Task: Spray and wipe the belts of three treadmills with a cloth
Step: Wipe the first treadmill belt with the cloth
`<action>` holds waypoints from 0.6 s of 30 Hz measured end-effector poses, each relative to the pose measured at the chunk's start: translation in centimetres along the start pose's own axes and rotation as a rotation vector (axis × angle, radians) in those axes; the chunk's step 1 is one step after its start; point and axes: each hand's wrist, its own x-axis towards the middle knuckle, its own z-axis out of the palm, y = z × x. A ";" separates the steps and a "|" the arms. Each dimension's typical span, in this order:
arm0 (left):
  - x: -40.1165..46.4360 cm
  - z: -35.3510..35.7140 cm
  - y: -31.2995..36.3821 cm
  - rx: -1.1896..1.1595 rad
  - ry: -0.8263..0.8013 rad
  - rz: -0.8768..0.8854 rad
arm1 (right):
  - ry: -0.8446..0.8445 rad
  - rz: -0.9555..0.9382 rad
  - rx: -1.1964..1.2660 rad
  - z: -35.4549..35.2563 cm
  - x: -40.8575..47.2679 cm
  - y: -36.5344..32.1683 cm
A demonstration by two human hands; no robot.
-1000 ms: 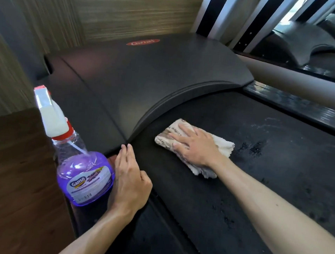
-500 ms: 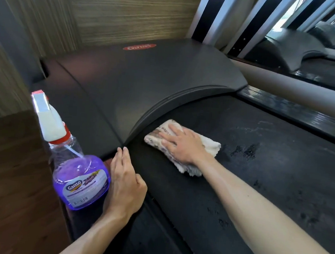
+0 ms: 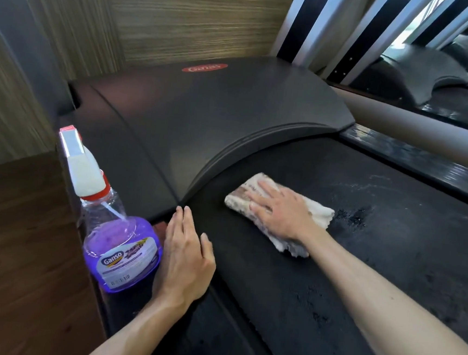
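At the far left a dark brown wood-grain floor (image 3: 17, 243) meets a wall of beige, horizontally streaked panelling (image 3: 184, 17), which runs behind the machine. Standing on the black side rail of the treadmill (image 3: 120, 303) is a clear plastic spray bottle (image 3: 119, 241) with a white trigger head and red collar; it is roughly half full of purple liquid, a thin dip tube reaches down into it, and its white and blue label reads "Ganso". Just beside the bottle, the left hand (image 3: 186, 258) lies flat with straight fingers held together, palm down at the edge of the belt, holding nothing. Behind it rises the matte dark grey curved motor cover (image 3: 204, 118) with a red oval logo near its far edge. In front of the cover stretches the black textured treadmill belt (image 3: 317, 283), with dark wet patches and pale streaks towards the right. On the belt, near the cover's curved lip, the right hand (image 3: 280, 212) presses down with spread, straight fingers on a folded, off-white, worn cloth (image 3: 253, 199), which lies flat against the belt. At the upper right, silver and black uprights (image 3: 319, 29) stand before a second dark treadmill (image 3: 434, 73).
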 end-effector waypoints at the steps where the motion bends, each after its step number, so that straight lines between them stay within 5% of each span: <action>1: 0.1 0.0 0.0 0.007 -0.008 0.011 | -0.007 0.060 0.006 -0.3 1.0 0.0; 11: 0.5 0.1 -0.3 0.072 -0.122 0.093 | 0.032 -0.210 0.078 1.4 -4.8 -3.1; 18: 0.9 -0.1 -0.5 0.076 -0.194 0.158 | -0.007 0.109 0.002 0.6 -2.8 0.7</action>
